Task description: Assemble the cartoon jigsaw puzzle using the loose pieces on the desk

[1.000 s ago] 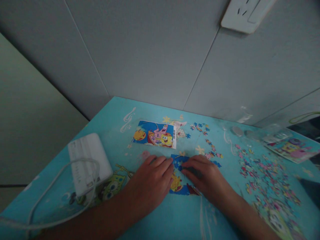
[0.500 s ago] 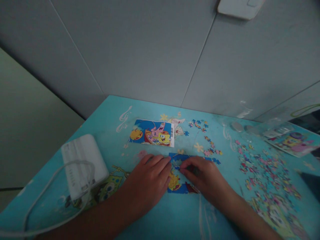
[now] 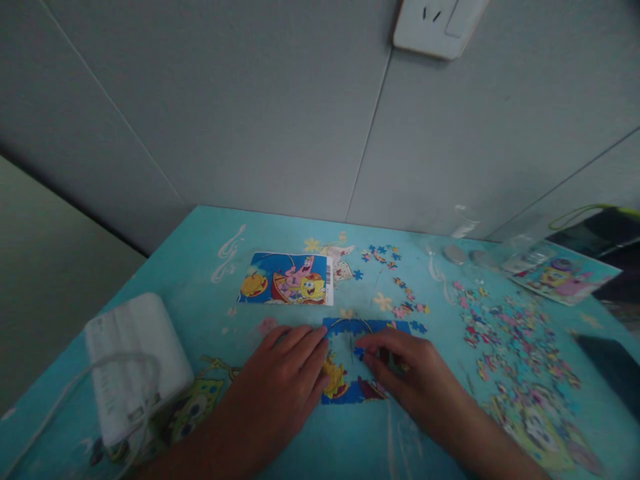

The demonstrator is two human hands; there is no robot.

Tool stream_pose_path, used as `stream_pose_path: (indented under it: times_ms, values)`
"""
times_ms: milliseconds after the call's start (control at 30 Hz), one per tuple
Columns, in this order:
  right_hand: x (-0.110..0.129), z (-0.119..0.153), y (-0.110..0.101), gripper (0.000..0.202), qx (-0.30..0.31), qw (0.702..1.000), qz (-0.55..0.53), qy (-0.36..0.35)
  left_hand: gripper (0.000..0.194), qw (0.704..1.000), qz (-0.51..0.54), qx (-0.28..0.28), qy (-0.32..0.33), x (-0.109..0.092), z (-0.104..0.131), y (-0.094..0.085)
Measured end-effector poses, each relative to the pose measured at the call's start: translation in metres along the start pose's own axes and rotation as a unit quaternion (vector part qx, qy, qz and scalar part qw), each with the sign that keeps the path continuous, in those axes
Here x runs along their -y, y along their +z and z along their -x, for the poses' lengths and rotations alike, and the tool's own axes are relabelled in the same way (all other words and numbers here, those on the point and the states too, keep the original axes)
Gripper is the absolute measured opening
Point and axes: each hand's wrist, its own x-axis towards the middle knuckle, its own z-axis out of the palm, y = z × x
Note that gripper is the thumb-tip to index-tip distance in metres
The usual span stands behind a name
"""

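Observation:
A partly assembled jigsaw puzzle [image 3: 345, 326] lies on the table, with a blue top edge, a yellow burger shape at left and a gap in its middle. My left hand [image 3: 293, 367] rests flat over the puzzle's left edge, fingers extended. At the gap, my right hand [image 3: 407, 360] pinches a small blue puzzle piece [image 3: 359, 352] between thumb and forefinger. Its palm covers the puzzle's right part. Just beyond the hands lies the picture card [image 3: 285, 277], showing cartoon figures in a boat.
Several loose pieces [image 3: 407, 293] lie behind the puzzle; a larger scatter of pieces [image 3: 515, 340] spreads at right. A white power bank [image 3: 137, 367] with a cable sits at left. A second picture card [image 3: 563, 280], clear plastic [image 3: 533, 257] and a dark flat object [image 3: 610, 367] are far right.
The camera view has shifted, so the scene sits lower and further left. My right fingertips have moved slightly right across the gap, and the blue piece now shows. My left hand stays on the puzzle.

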Motion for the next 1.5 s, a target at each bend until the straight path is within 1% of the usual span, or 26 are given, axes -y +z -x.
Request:
stream_pose_path:
  times_ms: [167, 267, 433, 567, 700, 800, 867, 933, 1033, 1067, 1100, 1200, 1233, 1333, 1367, 1433, 1500]
  values:
    - [0.007, 0.001, 0.014, 0.014, 0.011, 1.000, -0.022, 0.020, 0.031, 0.999, -0.006, -0.035, 0.000, 0.001, 0.004, 0.004]
    - [0.009, 0.000, 0.017, 0.014, -0.011, 0.999, -0.040, 0.024, 0.031, 0.999, -0.021, -0.045, 0.015, 0.003, 0.005, 0.005]
    - [0.009, -0.001, 0.015, 0.013, -0.053, 0.998, -0.034, 0.006, 0.036, 0.994, -0.076, -0.031, 0.070, 0.011, 0.009, 0.006]
    - [0.008, -0.001, 0.013, 0.011, -0.072, 0.997, -0.023, 0.001, 0.038, 0.991, -0.098, -0.025, 0.091, 0.018, 0.013, 0.010]
    - [0.006, -0.001, 0.014, 0.011, -0.077, 0.997, -0.017, -0.002, 0.037, 0.990, -0.094, -0.036, 0.097, 0.022, 0.013, 0.012]
    - [0.002, -0.002, 0.012, 0.012, -0.093, 0.996, -0.008, -0.017, 0.036, 0.989, -0.094, -0.042, 0.105, 0.022, 0.012, 0.011]
    - [-0.002, -0.005, 0.006, 0.014, -0.113, 0.993, 0.007, -0.017, 0.036, 0.989, -0.098, -0.038, 0.104, 0.021, 0.011, 0.011]
    - [-0.009, -0.008, -0.002, 0.015, -0.148, 0.988, 0.037, -0.008, 0.038, 0.989, -0.101, -0.034, 0.099, 0.020, 0.011, 0.011]
    - [-0.020, -0.018, -0.016, 0.019, -0.212, 0.972, 0.101, 0.019, 0.039, 0.991, -0.102, -0.029, 0.087, 0.018, 0.011, 0.011]
    - [-0.024, -0.023, -0.020, 0.020, -0.220, 0.967, 0.123, 0.026, 0.039, 0.991, -0.100, -0.030, 0.084, 0.017, 0.012, 0.011]
    - [-0.027, -0.028, -0.024, 0.021, -0.220, 0.964, 0.149, 0.029, 0.038, 0.992, -0.097, -0.032, 0.080, 0.016, 0.012, 0.011]
    - [-0.034, -0.050, -0.040, 0.023, -0.176, 0.952, 0.251, 0.012, 0.037, 0.993, -0.086, -0.042, 0.072, 0.013, 0.011, 0.011]
    - [-0.037, -0.058, -0.047, 0.023, -0.167, 0.948, 0.271, 0.004, 0.037, 0.993, -0.083, -0.044, 0.067, 0.012, 0.010, 0.011]
    - [-0.046, -0.088, -0.072, 0.030, -0.189, 0.937, 0.293, 0.010, 0.035, 0.996, -0.065, -0.047, 0.045, 0.008, 0.007, 0.010]
    - [-0.050, -0.098, -0.081, 0.030, -0.186, 0.936, 0.297, 0.015, 0.034, 0.997, -0.055, -0.047, 0.035, 0.007, 0.006, 0.009]
    - [-0.060, -0.117, -0.094, 0.029, -0.164, 0.939, 0.300, 0.016, 0.033, 0.998, -0.036, -0.039, 0.019, 0.005, 0.005, 0.007]
    - [-0.069, -0.133, -0.102, 0.027, -0.147, 0.942, 0.301, 0.023, 0.032, 1.000, -0.021, -0.018, 0.010, 0.003, 0.003, 0.006]
